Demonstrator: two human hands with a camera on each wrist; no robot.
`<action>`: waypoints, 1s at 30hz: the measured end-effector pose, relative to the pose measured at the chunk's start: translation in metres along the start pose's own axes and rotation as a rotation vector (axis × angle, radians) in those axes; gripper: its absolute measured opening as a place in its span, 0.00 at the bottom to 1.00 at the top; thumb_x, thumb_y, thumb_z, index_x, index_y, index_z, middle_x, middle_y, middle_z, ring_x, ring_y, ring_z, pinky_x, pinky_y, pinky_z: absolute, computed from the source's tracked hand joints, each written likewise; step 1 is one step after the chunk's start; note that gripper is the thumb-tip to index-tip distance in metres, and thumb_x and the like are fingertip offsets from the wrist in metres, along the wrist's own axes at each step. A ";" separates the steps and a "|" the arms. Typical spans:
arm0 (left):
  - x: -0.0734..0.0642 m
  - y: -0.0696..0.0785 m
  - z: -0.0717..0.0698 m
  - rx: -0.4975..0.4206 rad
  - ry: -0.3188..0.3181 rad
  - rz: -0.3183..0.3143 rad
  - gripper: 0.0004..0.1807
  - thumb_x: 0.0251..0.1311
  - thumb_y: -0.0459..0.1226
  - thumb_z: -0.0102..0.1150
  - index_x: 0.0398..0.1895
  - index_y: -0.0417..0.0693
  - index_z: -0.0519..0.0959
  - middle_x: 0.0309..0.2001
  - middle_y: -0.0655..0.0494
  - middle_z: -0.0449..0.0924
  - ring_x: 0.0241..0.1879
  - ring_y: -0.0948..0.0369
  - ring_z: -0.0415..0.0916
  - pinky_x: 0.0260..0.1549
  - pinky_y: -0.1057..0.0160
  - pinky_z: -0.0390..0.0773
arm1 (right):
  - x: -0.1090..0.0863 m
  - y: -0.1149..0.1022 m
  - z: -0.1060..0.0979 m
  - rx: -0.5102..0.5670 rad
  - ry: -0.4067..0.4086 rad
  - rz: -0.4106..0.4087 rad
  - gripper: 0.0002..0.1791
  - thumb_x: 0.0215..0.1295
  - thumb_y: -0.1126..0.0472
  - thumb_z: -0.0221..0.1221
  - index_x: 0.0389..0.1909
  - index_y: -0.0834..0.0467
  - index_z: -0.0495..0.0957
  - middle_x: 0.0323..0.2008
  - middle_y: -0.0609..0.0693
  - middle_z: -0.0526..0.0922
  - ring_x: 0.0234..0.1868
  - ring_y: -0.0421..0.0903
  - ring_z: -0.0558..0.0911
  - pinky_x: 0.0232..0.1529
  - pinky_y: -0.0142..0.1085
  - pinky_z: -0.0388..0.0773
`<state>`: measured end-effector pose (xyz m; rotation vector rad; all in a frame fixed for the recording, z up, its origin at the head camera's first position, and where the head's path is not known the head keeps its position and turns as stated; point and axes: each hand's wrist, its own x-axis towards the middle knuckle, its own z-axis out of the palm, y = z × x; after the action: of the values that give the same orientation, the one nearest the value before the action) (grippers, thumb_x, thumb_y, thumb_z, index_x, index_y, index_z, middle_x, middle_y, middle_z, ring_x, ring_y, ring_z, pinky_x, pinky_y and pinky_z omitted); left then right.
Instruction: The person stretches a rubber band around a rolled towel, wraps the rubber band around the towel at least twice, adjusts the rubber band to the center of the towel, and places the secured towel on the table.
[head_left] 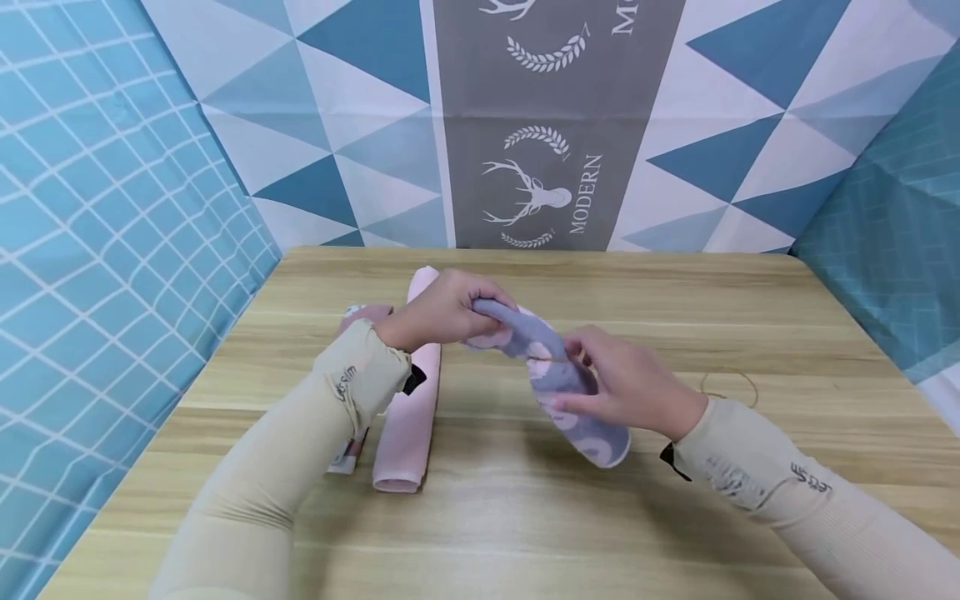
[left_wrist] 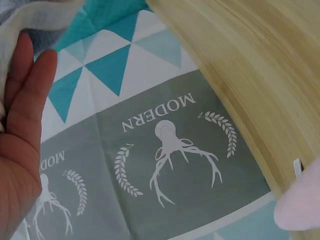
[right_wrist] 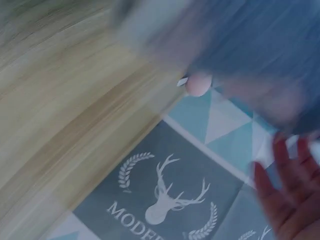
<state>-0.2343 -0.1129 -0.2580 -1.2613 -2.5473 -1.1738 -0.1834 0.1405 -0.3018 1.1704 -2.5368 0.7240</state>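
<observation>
A purple-grey towel (head_left: 562,387) with pale pink round patterns hangs bent above the table. My left hand (head_left: 450,308) grips its upper left end. A thin tan rubber band (head_left: 551,359) crosses the towel's middle, and the curled fingers of my right hand (head_left: 626,379) hold it at the towel's right side. The right thumb lies near the towel's face, apart from those fingers. In the left wrist view part of the left hand (left_wrist: 22,140) shows beside pale cloth. The right wrist view is blurred, with the right hand's fingers (right_wrist: 287,185) near the towel (right_wrist: 260,45).
A rolled pink towel (head_left: 405,425) lies on the wooden table (head_left: 480,542), left of the held towel. Beyond it, partly covered by my left arm, is a dusky pink patterned cloth (head_left: 367,313). Another thin band (head_left: 731,385) lies at the right. Patterned sheets (head_left: 360,125) stand behind.
</observation>
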 end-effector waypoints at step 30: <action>-0.011 -0.007 -0.007 -0.012 -0.037 0.252 0.13 0.38 0.16 0.63 0.28 0.36 0.83 0.32 0.45 0.81 0.35 0.52 0.79 0.39 0.62 0.79 | 0.012 0.019 0.000 0.424 0.023 -0.101 0.14 0.74 0.63 0.49 0.45 0.71 0.76 0.38 0.59 0.83 0.36 0.40 0.79 0.35 0.31 0.78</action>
<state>-0.2332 -0.1277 -0.2611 -1.5644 -2.3202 -1.1222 -0.2058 0.1437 -0.3037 1.3914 -2.3501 1.2832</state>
